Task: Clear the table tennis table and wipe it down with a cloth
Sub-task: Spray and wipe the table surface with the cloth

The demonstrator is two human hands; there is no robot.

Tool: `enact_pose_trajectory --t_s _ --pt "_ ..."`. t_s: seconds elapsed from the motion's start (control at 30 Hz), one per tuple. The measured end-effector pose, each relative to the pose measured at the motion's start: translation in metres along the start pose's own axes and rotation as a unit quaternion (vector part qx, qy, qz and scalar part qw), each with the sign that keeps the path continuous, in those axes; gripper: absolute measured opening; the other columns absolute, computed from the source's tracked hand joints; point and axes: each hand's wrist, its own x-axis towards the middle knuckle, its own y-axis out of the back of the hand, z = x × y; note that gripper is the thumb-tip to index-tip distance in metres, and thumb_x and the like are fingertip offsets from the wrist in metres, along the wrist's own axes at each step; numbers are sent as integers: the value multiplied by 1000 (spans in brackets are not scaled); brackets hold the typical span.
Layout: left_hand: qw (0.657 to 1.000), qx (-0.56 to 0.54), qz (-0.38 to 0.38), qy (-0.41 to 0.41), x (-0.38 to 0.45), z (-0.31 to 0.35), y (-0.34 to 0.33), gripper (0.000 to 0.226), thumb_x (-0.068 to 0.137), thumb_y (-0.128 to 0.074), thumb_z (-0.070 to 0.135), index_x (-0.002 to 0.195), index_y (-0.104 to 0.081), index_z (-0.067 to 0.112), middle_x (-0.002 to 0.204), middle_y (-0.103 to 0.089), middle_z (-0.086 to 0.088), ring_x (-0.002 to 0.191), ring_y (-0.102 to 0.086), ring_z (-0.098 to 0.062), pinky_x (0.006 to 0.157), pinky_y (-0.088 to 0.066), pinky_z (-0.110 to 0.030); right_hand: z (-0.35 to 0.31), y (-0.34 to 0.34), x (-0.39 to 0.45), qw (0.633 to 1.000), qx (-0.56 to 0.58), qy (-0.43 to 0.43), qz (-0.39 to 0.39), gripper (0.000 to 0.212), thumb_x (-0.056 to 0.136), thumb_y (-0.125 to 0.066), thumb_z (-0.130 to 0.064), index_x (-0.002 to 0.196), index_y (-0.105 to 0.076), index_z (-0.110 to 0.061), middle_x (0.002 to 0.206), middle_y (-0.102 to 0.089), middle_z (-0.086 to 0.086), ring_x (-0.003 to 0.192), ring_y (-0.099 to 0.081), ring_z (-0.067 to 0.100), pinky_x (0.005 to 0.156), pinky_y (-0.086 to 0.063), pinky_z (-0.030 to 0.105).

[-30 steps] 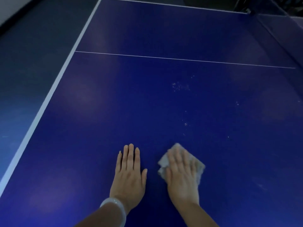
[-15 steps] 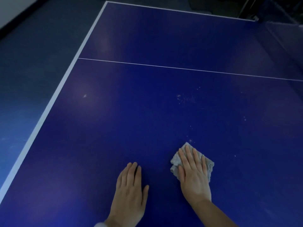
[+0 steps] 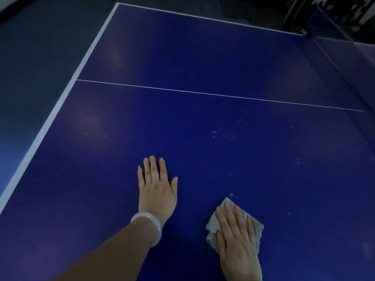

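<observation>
Your hands lie flat on the dark blue table tennis desk (image 3: 182, 118), the right one on the cloth.

Your right hand (image 3: 238, 246) presses the crumpled grey cloth (image 3: 256, 228) down with straight fingers; your left hand (image 3: 157, 189), a pale white bangle (image 3: 151, 226) at its wrist, rests apart beside it, fingers straight and empty. Pale crumbs (image 3: 223, 136) speckle the surface just beyond your right fingertips.
</observation>
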Motion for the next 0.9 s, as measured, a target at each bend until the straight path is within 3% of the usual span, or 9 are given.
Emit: enact_pose_trajectory --t_s 0.1,0.2,0.27,0.33,0.4,0.57,0.7,0.8,0.9 --pt "1000 -3 5 0 0 1 -2 72 97 -5 50 153 -17 6 159 -14 -22 149 -6 -35 121 -8 -52 20 -5 12 994 -53 95 -29 51 105 -16 -33 148 -37 -16 158 -30 5 148 -20 24 114 -20 49" --pt "1000 -6 10 3 0 2 -3 71 97 -9 50 152 -20 6 158 -17 -21 149 -9 -35 120 -10 -52 45 3 56 970 -173 137 -97 66 89 -55 -22 150 -33 -11 159 -17 15 147 -17 33 114 -23 54" --pt "1000 -4 8 7 -1 3 -4 72 96 -5 50 153 -16 7 159 -14 -20 149 -6 -34 121 -8 -52 58 14 87 989 -117 -61 -71 60 82 -67 -20 139 -49 -13 148 -31 12 136 -30 32 110 -32 52" --pt "1000 0 9 5 0 3 -5 72 96 -2 50 153 -13 8 160 -11 -20 149 -3 -33 121 -6 -51 67 20 102 960 -7 -279 -6 52 101 -37 -33 151 -31 -23 161 -16 4 147 -13 26 120 -13 50" --pt "1000 1 7 4 0 2 -6 72 96 -3 50 153 -13 8 160 -11 -20 149 -2 -33 121 -6 -52 52 9 98 937 36 -347 17 57 102 -11 -41 156 -8 -26 164 3 -1 151 5 21 122 2 49" --pt "1000 -8 9 3 0 3 -4 70 97 -13 49 151 -23 5 158 -18 -22 148 -10 -35 120 -12 -53 -17 -18 95 997 -3 -75 -8 54 102 -7 -39 155 -4 -27 164 3 -1 151 5 20 122 -5 47" --pt "1000 4 12 5 1 2 -5 70 97 -10 49 152 -20 6 159 -14 -20 149 -6 -34 120 -12 -53 24 -6 141 997 -15 67 -44 54 103 -23 -36 155 -13 -27 164 -5 -5 151 -3 15 123 -5 39" --pt "1000 1 13 6 0 2 -5 69 98 -12 48 150 -23 5 158 -18 -21 148 -10 -34 119 -16 -54 79 9 154 981 26 -192 -1 52 103 -28 -34 153 -21 -23 162 -16 3 148 -16 23 120 -18 47" --pt "1000 2 10 2 1 2 -5 68 97 -17 46 148 -28 3 155 -24 -23 147 -17 -37 117 -21 -56 72 3 133 931 45 -362 10 57 103 -13 -43 157 -7 -26 164 3 -1 151 3 21 121 -3 51"
